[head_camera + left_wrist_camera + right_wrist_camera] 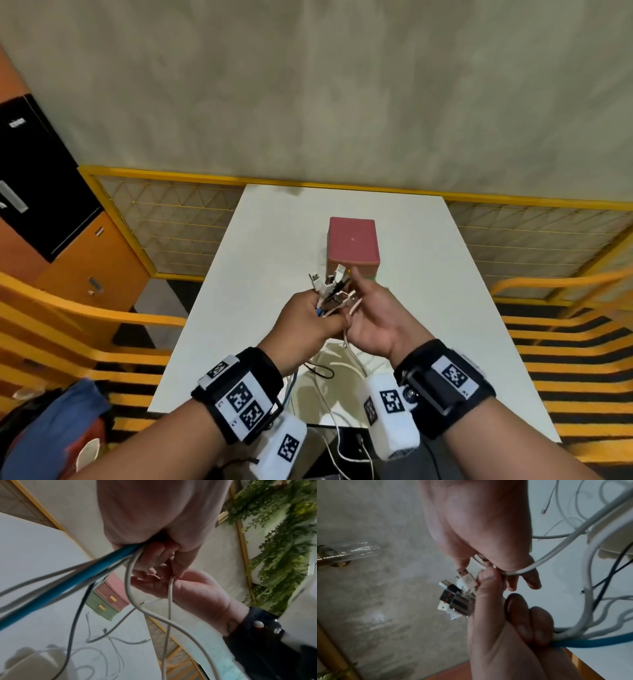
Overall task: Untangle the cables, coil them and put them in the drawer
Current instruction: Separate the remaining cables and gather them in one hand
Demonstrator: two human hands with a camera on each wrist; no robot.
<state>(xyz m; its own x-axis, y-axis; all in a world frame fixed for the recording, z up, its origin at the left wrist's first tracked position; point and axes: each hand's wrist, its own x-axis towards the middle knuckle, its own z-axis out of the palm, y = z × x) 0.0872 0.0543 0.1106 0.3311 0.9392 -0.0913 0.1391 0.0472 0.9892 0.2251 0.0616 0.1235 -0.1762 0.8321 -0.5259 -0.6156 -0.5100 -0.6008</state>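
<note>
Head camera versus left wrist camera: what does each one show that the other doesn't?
Only the head view shows the USB plugs fanning out above the left hand, plus the orange cabinet. Only the left wrist view shows the drawer fronts, pink above green with yellow handles, and the leafy plants. Both show the white table, the drawer box, the right hand and the cables hanging down.

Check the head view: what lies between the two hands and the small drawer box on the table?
The cluster of USB plugs, sticking up from the left hand, stands between the hands and the drawer box; the right hand is beside it.
</note>
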